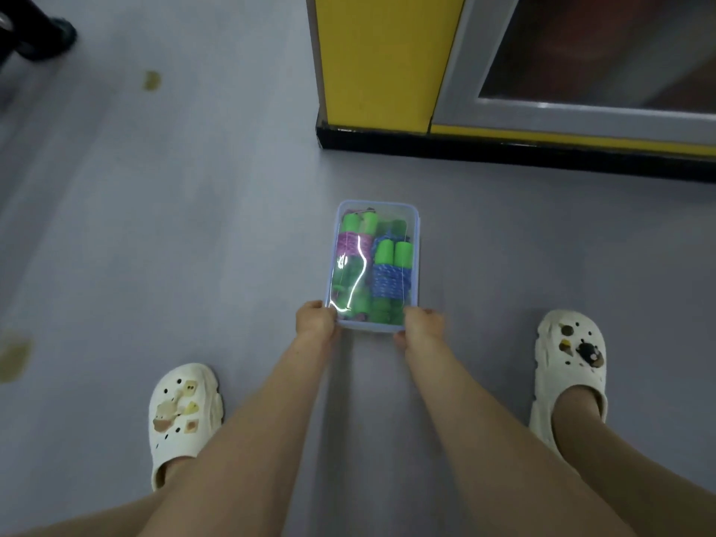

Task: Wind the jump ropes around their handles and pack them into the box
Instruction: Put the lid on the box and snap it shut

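Nearest, at either side: white clogs with charms, left clog (182,416) closer than right clog (567,366), both flat on the grey floor (193,246). Between them, two bare forearms reaching forward and down. Left hand (315,323): gripping the near left corner of the box (417,257), fingers curled and pressed together over the lid edge, no gap discernible. Right hand (422,327): gripping the near right corner likewise, fingers curled and held together, one digit showing below the near edge; single fingertips too blurred to separate. Box: clear plastic with pale blue rim, long axis pointing away, positioned ahead of the feet and short of the wall; resting on the floor or held just above it, not determinable. Clear lid (348,273) in place on top, glare streak across it. Inside, seen through the lid: pink rope bundle (350,244) at left, wound round green handles; blue rope bundle (389,281) at right, wound round a second green pair; more green handles and blue cord behind, count not determinable. Beyond the box: black skirting (503,149) under a yellow wall (383,60), grey window frame (457,71) to the right. Far left: brownish stain (152,80) and a dark shoe (42,36).
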The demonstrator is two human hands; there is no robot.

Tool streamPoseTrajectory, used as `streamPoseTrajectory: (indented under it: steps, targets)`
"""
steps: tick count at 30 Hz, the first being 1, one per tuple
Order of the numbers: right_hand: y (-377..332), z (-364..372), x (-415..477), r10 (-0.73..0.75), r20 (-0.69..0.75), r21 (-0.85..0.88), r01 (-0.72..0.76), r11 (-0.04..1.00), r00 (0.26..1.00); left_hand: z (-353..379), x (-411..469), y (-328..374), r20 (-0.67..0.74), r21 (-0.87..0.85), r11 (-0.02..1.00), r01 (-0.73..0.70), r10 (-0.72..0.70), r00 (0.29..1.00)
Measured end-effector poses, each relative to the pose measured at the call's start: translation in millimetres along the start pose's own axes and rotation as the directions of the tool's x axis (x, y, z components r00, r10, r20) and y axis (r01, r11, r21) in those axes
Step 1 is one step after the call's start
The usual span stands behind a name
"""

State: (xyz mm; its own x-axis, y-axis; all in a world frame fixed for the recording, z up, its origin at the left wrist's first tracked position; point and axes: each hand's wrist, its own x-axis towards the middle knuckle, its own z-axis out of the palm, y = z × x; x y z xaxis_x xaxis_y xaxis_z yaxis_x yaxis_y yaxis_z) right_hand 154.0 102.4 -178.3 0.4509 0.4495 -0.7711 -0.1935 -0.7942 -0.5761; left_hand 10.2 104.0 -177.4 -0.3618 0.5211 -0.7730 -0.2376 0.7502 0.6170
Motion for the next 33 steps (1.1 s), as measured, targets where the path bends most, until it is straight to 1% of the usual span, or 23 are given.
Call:
streamPoseTrajectory:
  steps: [3, 6, 8, 10, 13, 16, 21, 24, 27, 29, 32, 33]
  targets:
    - [-39, 14, 2, -0.043, 0.064, 0.094, 0.037, 0.995, 0.997, 22, 35, 14, -0.016, -0.005, 0.999, -0.037, 0.037, 0.999]
    - [-69, 22, 8, -0.064, 0.125, 0.156, 0.044, 0.987, 0.990, 39, 20, 53, -0.030, -0.080, 0.996, -0.043, 0.041, 0.999]
    - [-83, 26, 9, -0.042, 0.184, 0.210, 0.002, 0.978, 0.982, 47, 19, 71, -0.032, -0.151, 0.988, -0.043, 0.038, 0.999]
    - [-94, 31, 8, -0.015, 0.279, 0.240, -0.054, 0.969, 0.960, 50, 19, 86, -0.070, -0.239, 0.970, -0.044, 0.028, 0.997]
    - [-106, 42, 5, -0.031, 0.354, 0.250, -0.063, 0.966, 0.935, 51, 20, 102, -0.090, -0.316, 0.948, -0.045, 0.017, 0.996]
    - [-114, 52, 9, -0.046, 0.354, 0.289, -0.063, 0.955, 0.934, 51, 28, 113, -0.078, -0.271, 0.962, -0.019, -0.002, 0.997]
    - [-116, 62, 16, -0.047, 0.283, 0.406, -0.075, 0.911, 0.958, 55, 32, 123, 0.028, -0.241, 0.969, 0.059, -0.054, 0.998]
    - [-122, 66, 20, -0.051, 0.230, 0.468, -0.065, 0.881, 0.972, 59, 37, 124, 0.087, -0.226, 0.973, 0.054, -0.035, 0.996]
    - [-125, 64, 21, -0.052, 0.200, 0.484, -0.053, 0.873, 0.978, 60, 38, 124, 0.109, -0.264, 0.964, 0.038, -0.009, 0.994]
    - [-128, 62, 19, -0.062, 0.228, 0.568, -0.081, 0.819, 0.972, 59, 37, 123, 0.127, -0.311, 0.949, 0.055, -0.016, 0.992]
    - [-139, 60, 14, -0.103, 0.319, 0.726, -0.173, 0.665, 0.942, 57, 33, 125, 0.165, -0.358, 0.930, 0.081, -0.023, 0.986]
    - [-141, 60, 12, -0.123, 0.327, 0.740, -0.173, 0.650, 0.937, 57, 30, 126, 0.173, -0.377, 0.922, 0.088, -0.024, 0.985]
